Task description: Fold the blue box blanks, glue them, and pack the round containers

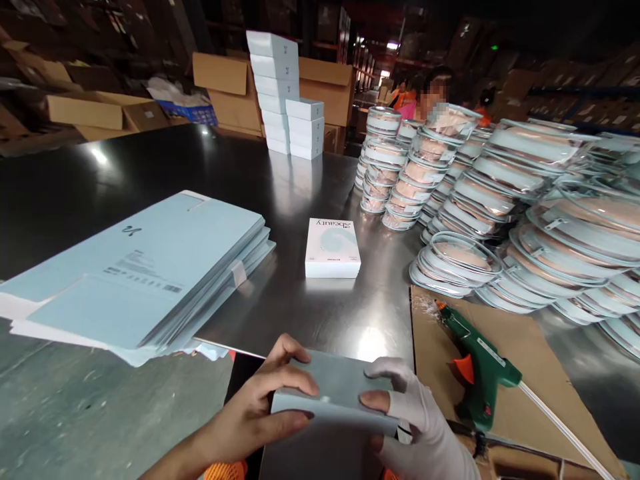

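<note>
Left hand (263, 393) + gloved right hand (423, 417) clamped on pale-blue carton (340, 380) between | likely pressing closed | next: even pressure

Grey floor (50, 407) shows near left; a dark tabletop (150, 163) gleams beyond; far off, tall shelving (344, 35) recedes beside a bright light (393, 45).

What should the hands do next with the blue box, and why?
Perhaps press gently along the blue box's near top edge. The left hand and right hand already grip across that edge, and a whitish spot there might be glue. The glue gun lies on the cardboard, so both hands can press.
</note>
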A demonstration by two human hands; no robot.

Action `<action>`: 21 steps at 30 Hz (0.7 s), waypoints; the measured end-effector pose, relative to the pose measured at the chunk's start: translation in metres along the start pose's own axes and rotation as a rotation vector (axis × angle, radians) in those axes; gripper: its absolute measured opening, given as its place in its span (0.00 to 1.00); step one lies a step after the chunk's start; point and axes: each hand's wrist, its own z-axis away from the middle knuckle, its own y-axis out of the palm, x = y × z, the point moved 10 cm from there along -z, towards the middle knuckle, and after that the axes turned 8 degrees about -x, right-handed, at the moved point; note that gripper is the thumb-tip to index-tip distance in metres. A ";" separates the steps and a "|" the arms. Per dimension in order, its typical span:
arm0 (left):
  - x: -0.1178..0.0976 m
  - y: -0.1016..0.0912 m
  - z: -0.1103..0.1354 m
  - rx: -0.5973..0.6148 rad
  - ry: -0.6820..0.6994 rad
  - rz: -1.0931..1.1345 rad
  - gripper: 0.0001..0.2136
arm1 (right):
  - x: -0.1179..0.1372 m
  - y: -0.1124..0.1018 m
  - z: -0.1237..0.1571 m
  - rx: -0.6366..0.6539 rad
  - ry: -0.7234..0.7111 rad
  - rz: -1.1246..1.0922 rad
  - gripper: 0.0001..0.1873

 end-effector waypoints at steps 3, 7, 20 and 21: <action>0.005 0.000 0.000 0.023 -0.060 -0.045 0.09 | 0.007 0.004 -0.008 0.040 -0.026 0.021 0.41; 0.006 0.000 -0.002 -0.004 -0.094 -0.065 0.11 | 0.006 0.006 -0.008 0.052 -0.029 0.022 0.44; 0.003 -0.076 -0.013 -0.827 -0.116 0.121 0.28 | -0.054 -0.032 0.011 -0.190 0.596 -0.119 0.19; -0.015 -0.081 -0.019 -0.823 -0.015 0.033 0.34 | -0.038 -0.035 -0.003 -0.153 0.517 -0.047 0.18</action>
